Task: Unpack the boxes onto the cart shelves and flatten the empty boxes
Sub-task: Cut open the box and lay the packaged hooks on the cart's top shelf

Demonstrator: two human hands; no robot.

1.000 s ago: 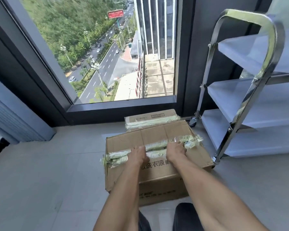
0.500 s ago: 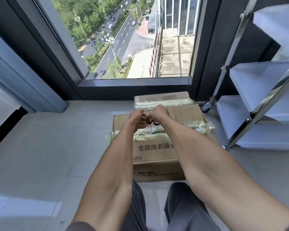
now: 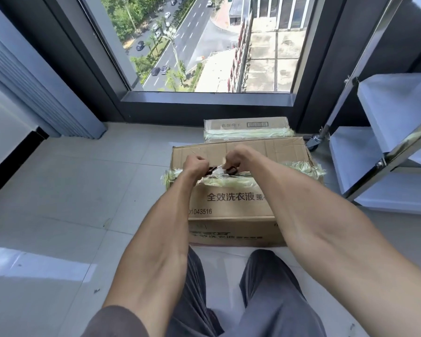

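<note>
Centrally, hands (image 3: 214, 164) gripping box tape (image 3: 229, 181)

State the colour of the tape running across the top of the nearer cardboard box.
Pale, translucent green tape, frayed at its ends; the head view, the only one, shows it.

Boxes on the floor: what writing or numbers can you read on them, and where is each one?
"全效洗衣液", then a cut-off character: near box, front face.
"01043516", its start hidden by the left arm: same face, lower left.
"此面向下": far box, beside a barcode too small to read.
Dark band low on the near box: blurred, unreadable.
</note>
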